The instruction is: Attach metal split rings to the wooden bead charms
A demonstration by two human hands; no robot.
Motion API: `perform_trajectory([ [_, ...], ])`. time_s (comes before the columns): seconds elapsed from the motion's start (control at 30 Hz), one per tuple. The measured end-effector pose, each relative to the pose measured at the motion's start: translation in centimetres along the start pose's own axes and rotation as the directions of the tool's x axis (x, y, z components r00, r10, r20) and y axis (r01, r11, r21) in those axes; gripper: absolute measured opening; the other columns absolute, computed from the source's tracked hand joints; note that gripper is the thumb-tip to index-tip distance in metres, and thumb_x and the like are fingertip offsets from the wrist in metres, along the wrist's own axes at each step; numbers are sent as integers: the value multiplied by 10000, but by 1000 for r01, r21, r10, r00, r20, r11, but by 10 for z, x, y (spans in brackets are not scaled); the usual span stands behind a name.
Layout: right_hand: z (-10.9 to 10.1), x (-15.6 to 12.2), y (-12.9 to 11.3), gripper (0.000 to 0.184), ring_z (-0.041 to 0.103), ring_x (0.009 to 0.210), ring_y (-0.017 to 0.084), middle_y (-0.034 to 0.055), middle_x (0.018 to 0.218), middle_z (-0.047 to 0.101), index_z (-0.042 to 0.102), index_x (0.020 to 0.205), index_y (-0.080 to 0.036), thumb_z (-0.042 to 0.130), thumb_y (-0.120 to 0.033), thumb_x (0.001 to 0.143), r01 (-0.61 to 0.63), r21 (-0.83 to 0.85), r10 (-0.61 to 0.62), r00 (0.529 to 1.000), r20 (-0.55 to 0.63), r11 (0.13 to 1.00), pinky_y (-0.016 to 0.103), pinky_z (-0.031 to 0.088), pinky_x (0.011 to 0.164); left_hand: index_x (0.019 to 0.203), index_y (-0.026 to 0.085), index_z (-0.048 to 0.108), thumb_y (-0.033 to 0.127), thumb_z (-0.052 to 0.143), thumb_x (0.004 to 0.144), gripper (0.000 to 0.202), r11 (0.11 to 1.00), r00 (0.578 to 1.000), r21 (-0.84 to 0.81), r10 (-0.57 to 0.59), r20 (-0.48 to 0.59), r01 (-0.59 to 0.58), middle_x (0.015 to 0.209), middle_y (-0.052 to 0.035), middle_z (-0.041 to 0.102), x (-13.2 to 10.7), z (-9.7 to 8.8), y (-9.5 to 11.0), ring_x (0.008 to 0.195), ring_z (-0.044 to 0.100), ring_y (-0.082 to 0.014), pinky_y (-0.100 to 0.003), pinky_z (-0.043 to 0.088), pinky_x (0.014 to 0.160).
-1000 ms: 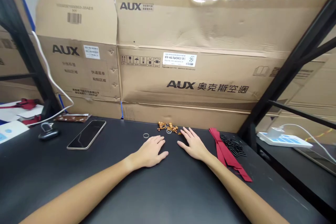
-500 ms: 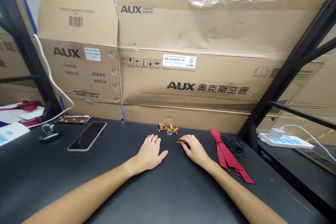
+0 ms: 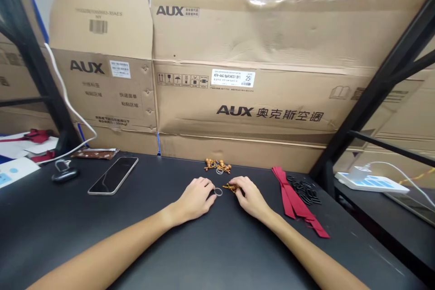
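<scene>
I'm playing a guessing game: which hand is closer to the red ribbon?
The right hand is nearer. It is just to the left of the red ribbon, not touching it. The left hand is farther away, on the other side of the right hand.

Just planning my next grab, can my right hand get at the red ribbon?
Probably yes: your right hand lies just beside the red ribbon, with only bare black tabletop between them.

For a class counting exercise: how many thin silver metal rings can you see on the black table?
2. One thin silver metal ring is at the fingertips of the left hand; another thin silver ring lies among the orange gourd-shaped beads. More may be hidden in that cluster.
</scene>
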State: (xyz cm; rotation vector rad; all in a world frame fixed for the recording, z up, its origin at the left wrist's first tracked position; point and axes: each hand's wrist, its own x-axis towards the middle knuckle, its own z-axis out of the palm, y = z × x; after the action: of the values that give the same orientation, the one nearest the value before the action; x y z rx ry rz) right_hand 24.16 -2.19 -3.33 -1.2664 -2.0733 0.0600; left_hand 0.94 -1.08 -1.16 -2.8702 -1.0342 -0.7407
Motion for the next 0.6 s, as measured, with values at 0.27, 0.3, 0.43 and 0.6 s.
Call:
perform_trajectory([
  [0.27, 0, -1, -5, 221, 564, 863, 214, 56, 916, 649, 613, 966, -208, 482, -108, 819, 25, -11, -24, 999, 34, 1000, 372, 452, 791, 923, 197, 613, 198, 461, 919, 152, 996, 1000, -87, 24, 16, -22, 995, -45, 620, 1, 0, -2, 926, 558, -196, -337, 421, 826],
  [0.3, 0, -1, -5, 207, 565, 860, 215, 57, 909, 649, 615, 963, -209, 491, -121, 823, 28, -8, -28, 999, 36, 1000, 372, 452, 789, 889, 189, 605, 205, 472, 915, 137, 994, 1000, -106, 10, 17, -8, 986, -47, 617, 1, 1, -2, 921, 556, -197, -338, 424, 825],
  [0.43, 0, -1, -6, 196, 567, 853, 212, 56, 892, 653, 621, 968, -214, 507, -133, 831, 54, 16, -55, 997, 59, 998, 365, 456, 784, 783, 176, 581, 232, 529, 886, 129, 974, 999, -223, -38, 23, 42, 1037, -59, 593, 3, 5, -6, 972, 545, -205, -350, 427, 880],
  [0.6, -2, -1, -9, 208, 558, 866, 211, 53, 910, 658, 617, 989, -214, 503, -122, 841, 68, 38, -71, 995, 74, 997, 369, 456, 797, 858, 188, 618, 256, 584, 853, 75, 926, 998, -376, -12, 66, 36, 1142, -71, 553, 5, -3, -14, 1086, 529, -216, -362, 408, 970],
])
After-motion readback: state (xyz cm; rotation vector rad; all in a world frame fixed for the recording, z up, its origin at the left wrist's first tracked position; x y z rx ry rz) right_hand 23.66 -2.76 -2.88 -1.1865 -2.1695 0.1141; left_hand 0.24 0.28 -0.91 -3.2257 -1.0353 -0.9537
